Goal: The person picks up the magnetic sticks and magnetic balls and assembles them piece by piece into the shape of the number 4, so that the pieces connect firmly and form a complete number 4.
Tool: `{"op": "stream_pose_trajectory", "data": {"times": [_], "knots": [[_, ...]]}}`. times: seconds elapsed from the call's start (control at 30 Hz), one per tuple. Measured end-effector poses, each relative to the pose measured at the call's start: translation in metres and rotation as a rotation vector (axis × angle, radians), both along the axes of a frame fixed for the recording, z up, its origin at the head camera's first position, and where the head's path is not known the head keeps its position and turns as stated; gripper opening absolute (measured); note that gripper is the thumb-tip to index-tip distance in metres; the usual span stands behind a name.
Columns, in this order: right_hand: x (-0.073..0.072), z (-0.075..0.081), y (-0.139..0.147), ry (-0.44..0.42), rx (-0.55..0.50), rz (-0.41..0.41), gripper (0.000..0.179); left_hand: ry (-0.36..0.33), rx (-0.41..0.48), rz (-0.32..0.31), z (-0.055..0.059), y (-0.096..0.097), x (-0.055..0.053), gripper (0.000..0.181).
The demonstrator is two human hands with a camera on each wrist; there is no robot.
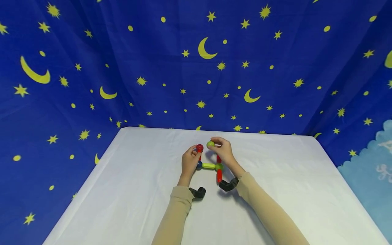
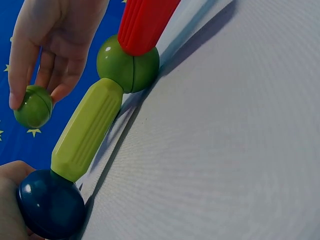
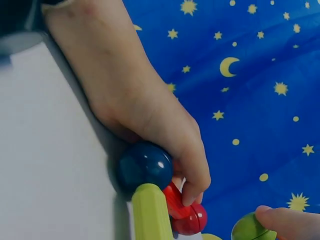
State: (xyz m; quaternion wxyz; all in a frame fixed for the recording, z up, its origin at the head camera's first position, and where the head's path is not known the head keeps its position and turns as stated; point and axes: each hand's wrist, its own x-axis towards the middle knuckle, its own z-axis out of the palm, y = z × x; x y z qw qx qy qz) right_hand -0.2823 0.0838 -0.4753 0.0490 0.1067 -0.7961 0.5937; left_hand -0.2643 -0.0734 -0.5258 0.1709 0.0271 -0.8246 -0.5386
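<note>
My left hand (image 1: 189, 162) grips the red rod (image 3: 175, 201) and the red ball (image 1: 199, 147) at its far end. Below that hand, a dark blue ball (image 2: 51, 205) joins the red rod to a yellow-green rod (image 2: 87, 131). At the right end of the yellow-green rod sits a green ball (image 2: 111, 64), with a red rod (image 1: 219, 176) running toward the front. Another red rod (image 1: 218, 159) shows behind it, partly hidden by my right hand (image 1: 225, 152). Between thumb and fingers, the right hand pinches a loose green ball (image 1: 210, 144), held apart from the red ball.
The joined pieces lie on a white-covered table (image 1: 137, 190). A blue curtain (image 1: 171, 75) with yellow stars and moons hangs behind and to the sides. Black wrist mounts (image 1: 229, 185) jut from both sleeves near the pieces.
</note>
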Motion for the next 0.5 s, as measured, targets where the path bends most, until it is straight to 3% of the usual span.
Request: {"op": "stream_pose_trajectory", "data": {"times": [0.5], "knots": [[0.033,-0.002,0.002,0.01,-0.007,0.01,0.038,-0.034,-0.005,0.002,0.0,0.001,-0.002,0.038]]}}
